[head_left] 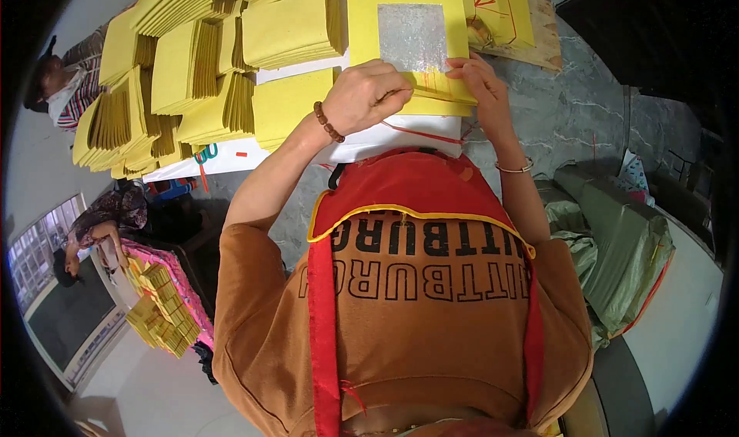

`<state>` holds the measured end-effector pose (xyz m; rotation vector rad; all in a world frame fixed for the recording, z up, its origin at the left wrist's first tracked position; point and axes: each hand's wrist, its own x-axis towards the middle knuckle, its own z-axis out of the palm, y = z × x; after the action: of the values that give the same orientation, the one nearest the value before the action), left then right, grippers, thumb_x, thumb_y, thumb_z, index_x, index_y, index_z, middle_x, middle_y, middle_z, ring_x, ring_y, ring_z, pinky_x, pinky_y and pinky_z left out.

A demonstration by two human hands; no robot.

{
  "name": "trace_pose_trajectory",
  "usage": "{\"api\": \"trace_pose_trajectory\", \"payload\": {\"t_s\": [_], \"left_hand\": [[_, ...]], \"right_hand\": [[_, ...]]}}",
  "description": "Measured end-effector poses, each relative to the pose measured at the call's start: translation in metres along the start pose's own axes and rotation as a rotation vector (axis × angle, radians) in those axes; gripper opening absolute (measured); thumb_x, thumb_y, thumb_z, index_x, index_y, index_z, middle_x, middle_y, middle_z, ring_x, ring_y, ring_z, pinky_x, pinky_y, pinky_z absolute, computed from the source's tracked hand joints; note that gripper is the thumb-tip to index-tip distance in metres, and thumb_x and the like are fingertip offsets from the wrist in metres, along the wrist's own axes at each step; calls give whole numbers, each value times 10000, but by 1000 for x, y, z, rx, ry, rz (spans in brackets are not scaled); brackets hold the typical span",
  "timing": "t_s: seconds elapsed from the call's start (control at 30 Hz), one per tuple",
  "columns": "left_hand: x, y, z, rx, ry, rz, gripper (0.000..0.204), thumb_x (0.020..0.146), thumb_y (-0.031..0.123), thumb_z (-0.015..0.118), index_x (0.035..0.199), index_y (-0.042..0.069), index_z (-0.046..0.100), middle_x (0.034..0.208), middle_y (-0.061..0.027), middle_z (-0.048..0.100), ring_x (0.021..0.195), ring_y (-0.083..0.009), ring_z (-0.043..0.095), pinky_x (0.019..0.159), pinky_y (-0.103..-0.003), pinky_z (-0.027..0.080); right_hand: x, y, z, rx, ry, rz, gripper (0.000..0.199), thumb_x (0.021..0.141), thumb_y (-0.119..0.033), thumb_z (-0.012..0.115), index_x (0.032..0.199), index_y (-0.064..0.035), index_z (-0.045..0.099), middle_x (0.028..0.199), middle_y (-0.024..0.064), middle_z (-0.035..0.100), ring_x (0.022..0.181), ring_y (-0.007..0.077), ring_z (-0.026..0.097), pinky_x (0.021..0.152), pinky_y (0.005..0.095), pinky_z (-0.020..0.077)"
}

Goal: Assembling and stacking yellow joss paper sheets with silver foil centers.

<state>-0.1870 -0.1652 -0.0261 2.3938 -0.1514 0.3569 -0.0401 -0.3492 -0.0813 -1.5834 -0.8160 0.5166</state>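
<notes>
A stack of yellow paper sheets (362,21) lies in front of me, its top sheet bearing a silver foil square (412,36). Over the near left edge of that stack, my left hand (369,98) is closed, fingers curled and pinching at the top sheet's near edge. My right hand (483,87) grips the sheets at their near right edge, fingertips on top beside the foil. Its thumb is mostly hidden. Beneath the sheets, white covering (416,131) shows, with a thin red string (423,133) across it.
Bundles of folded yellow paper (185,67) crowd the table to my left. Teal-handled scissors (205,154) lie at its near edge. A yellow package (504,10) rests on a wooden board (546,33) at far right. Green wrapped bundles (616,237) stand right; two people are at left.
</notes>
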Motion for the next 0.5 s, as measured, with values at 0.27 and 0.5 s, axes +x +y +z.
{"api": "trace_pose_trajectory", "payload": {"t_s": [0.27, 0.5], "left_hand": [[2, -1, -3, -77, -50, -166, 133, 799, 144, 605, 810, 13, 623, 710, -102, 594, 650, -237, 581, 587, -322, 459], [5, 2, -6, -140, -66, -230, 119, 783, 125, 603, 803, 9, 622, 703, -90, 592, 616, -196, 564, 562, -301, 441]], "right_hand": [[2, 3, -1, 50, -20, 19, 329, 964, -216, 423, 906, -39, 694, 1074, 58, 648, 1190, 225, 435, 1070, 372, 254], [3, 2, -2, 52, -29, 15, 360, 972, -224, 395, 901, -45, 699, 1077, 58, 647, 1195, 228, 430, 1067, 375, 257]]}}
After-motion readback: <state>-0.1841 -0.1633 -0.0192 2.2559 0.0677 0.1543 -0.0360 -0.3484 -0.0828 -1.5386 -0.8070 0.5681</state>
